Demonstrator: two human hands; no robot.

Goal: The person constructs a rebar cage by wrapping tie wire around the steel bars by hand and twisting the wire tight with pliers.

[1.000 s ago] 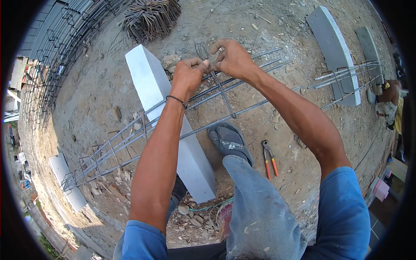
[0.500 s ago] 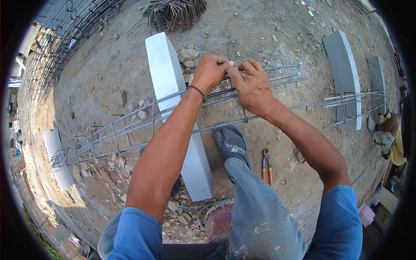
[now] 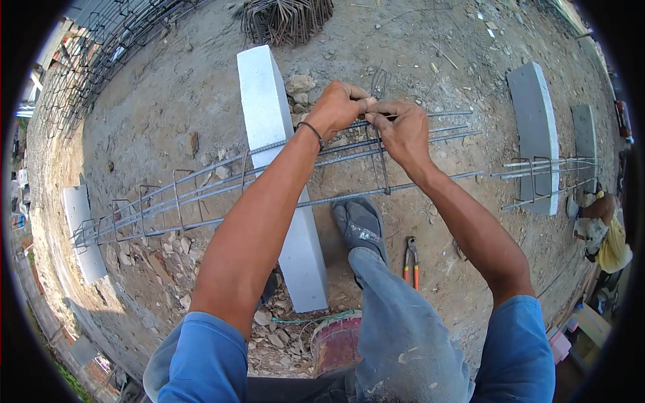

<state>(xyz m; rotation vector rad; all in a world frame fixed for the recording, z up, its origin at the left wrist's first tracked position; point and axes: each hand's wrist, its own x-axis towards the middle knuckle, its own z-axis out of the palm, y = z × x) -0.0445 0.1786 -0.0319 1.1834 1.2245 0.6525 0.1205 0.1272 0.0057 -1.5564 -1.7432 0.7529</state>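
Observation:
My left hand (image 3: 340,107) is closed in a pinch above the upper steel bar, its fingertips meeting those of the other hand. My right hand (image 3: 405,127) pinches at the same spot, and what lies between the fingers is mostly hidden. Loops of thin tie wire (image 3: 381,82) stick up just beyond the right fingers. Below them, a bent steel stirrup (image 3: 383,164) hangs around the long ribbed rebars (image 3: 336,199). These bars rest across a pale block (image 3: 259,101), with more stirrups (image 3: 177,195) spaced toward the left.
Red-handled pincers (image 3: 411,260) lie on the dirt right of my foot. A reddish bucket (image 3: 336,346) stands by my legs. Stacked bent bars (image 3: 285,19) lie ahead. Another block (image 3: 535,138) supports a second cage at right, near another person (image 3: 608,228). Rubble (image 3: 279,342) lies below left.
Both hands have shifted slightly right along the bar, still pinched together. The right hand's fingers are more stretched toward the left ones. The view has moved a little.

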